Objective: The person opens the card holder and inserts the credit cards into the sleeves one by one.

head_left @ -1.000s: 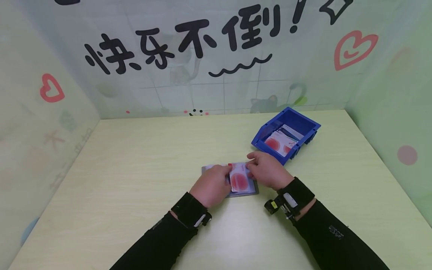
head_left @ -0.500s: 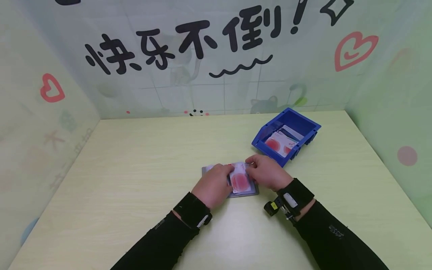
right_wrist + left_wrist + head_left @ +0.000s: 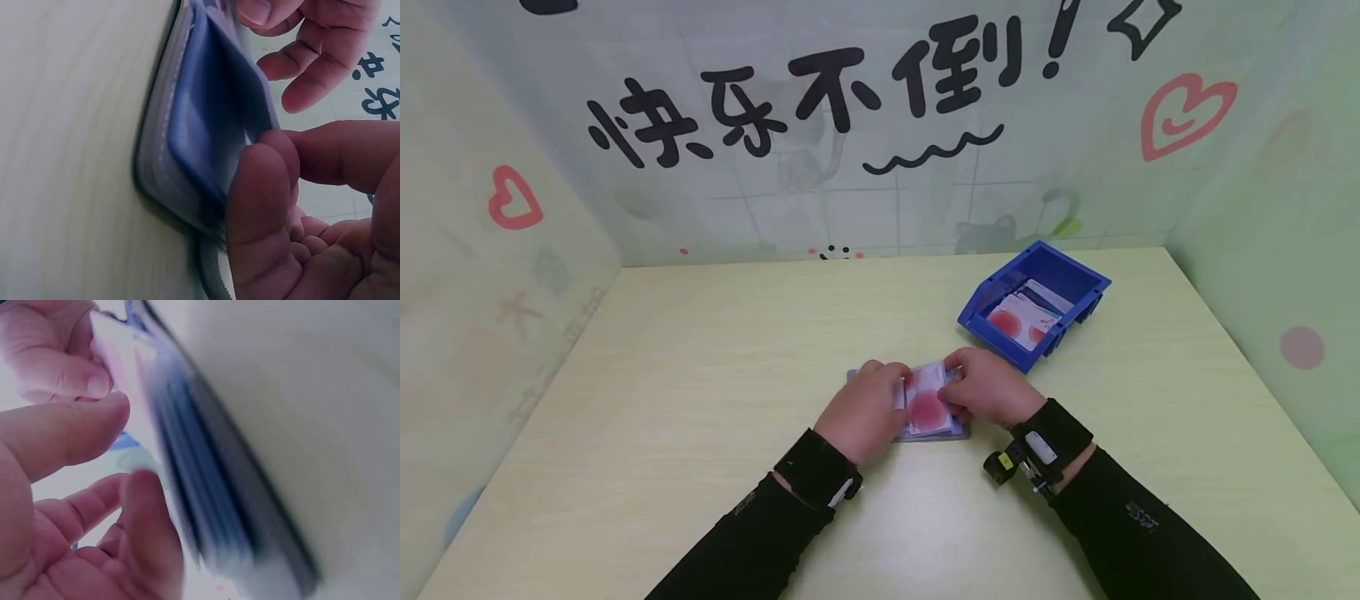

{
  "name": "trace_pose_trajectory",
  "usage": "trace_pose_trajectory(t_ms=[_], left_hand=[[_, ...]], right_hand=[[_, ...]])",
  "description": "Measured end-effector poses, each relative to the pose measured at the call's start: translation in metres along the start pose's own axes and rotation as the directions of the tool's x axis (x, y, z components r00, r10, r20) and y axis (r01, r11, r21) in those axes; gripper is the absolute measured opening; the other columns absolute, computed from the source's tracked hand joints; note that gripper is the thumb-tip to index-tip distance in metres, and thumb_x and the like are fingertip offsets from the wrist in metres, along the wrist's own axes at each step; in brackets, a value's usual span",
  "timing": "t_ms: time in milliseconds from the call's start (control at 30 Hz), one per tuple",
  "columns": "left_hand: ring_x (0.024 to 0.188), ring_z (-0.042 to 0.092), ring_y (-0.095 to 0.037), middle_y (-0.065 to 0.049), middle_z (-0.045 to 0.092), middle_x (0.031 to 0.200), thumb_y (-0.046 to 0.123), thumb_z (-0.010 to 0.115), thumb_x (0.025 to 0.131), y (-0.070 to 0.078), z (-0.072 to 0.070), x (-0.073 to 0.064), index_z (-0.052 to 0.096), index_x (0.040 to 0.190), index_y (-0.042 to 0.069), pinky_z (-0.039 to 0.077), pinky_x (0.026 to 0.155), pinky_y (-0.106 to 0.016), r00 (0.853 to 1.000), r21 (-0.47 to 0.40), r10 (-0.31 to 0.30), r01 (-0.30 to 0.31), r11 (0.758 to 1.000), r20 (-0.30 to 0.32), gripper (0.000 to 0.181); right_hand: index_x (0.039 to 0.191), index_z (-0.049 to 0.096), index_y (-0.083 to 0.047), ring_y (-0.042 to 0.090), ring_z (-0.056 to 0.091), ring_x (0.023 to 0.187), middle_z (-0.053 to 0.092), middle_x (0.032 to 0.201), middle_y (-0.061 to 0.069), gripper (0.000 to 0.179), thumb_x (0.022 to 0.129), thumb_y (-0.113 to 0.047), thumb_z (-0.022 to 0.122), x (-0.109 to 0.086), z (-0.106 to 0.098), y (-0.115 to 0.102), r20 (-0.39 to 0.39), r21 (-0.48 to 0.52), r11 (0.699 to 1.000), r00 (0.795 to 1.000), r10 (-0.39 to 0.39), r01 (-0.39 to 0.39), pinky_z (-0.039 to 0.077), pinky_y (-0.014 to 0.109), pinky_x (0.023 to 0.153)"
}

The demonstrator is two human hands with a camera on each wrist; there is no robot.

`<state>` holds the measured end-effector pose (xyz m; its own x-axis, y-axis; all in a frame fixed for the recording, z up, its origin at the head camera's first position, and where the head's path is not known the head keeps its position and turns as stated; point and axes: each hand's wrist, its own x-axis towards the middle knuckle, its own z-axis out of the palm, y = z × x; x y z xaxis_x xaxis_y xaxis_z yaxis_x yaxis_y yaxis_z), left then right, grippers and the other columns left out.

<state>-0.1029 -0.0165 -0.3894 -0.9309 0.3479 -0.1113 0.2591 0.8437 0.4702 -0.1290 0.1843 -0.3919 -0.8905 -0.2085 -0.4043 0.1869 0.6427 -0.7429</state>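
Note:
A small grey card holder point(image 3: 957, 434) with stitched edges point(image 3: 164, 134) and clear sleeves lies spread on the table. Over its right half is a white card point(image 3: 928, 411) with a red disc, its right side lifted. My right hand point(image 3: 996, 386) pinches that card's right edge between thumb and index finger; a bluish gap point(image 3: 209, 119) shows beneath it in the right wrist view. Across the holder's left half lies my left hand point(image 3: 863, 408), fingers near the top edge and thumb beside the card. Its thumb and fingers stand apart in the left wrist view, by the layered sleeves point(image 3: 197, 462).
Behind the right hand a blue bin point(image 3: 1086, 287) sits tilted on the pale wooden table point(image 3: 715, 358), holding several cards point(image 3: 1026, 317). A printed cloth wall point(image 3: 790, 217) rises at the table's back, with others at both sides.
The right hand's thumb and index finger have closed on the card and shifted it slightly left. The left hand has moved back a little to the left.

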Motion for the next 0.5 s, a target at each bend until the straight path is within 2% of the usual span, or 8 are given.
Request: trace_pose_trajectory(t_ms=[167,267,500], left_hand=[[0.112,0.062,-0.029,-0.013,0.063,0.136,0.024,0.077,0.096,-0.011,-0.01,-0.006,0.065,0.14,0.01,0.055,0.104,-0.042,0.997,0.041,-0.054,0.057,0.998,-0.06,0.048],[0.116,0.062,-0.031,-0.012,0.061,0.141,0.025,0.076,0.097,-0.017,-0.013,-0.008,0.065,0.14,0.01,0.054,0.106,-0.044,0.995,0.027,-0.081,0.083,0.996,-0.064,0.047],[0.118,0.065,-0.026,-0.014,0.063,0.141,0.021,0.064,0.104,-0.025,-0.014,-0.01,0.065,0.139,0.005,0.052,0.11,-0.044,0.995,-0.038,-0.073,0.071,0.997,-0.061,0.038]], right_hand=[[0.142,0.056,0.001,0.02,0.064,0.069,0.068,0.08,0.008,0.048,0.099,-0.014,0.068,-0.002,0.001,-0.003,0.005,0.039,0.999,1.0,-0.012,0.011,0.055,0.027,0.064],[0.145,0.055,0.0,0.02,0.066,0.069,0.071,0.085,0.008,0.05,0.1,-0.017,0.067,-0.005,0.004,-0.006,-0.002,0.069,0.997,0.999,-0.033,0.033,0.057,0.028,0.066],[0.148,0.056,-0.005,0.02,0.07,0.078,0.077,0.103,0.008,0.048,0.105,-0.024,0.064,-0.011,0.016,-0.014,-0.001,0.099,0.99,0.995,-0.096,0.096,0.062,0.032,0.077]])
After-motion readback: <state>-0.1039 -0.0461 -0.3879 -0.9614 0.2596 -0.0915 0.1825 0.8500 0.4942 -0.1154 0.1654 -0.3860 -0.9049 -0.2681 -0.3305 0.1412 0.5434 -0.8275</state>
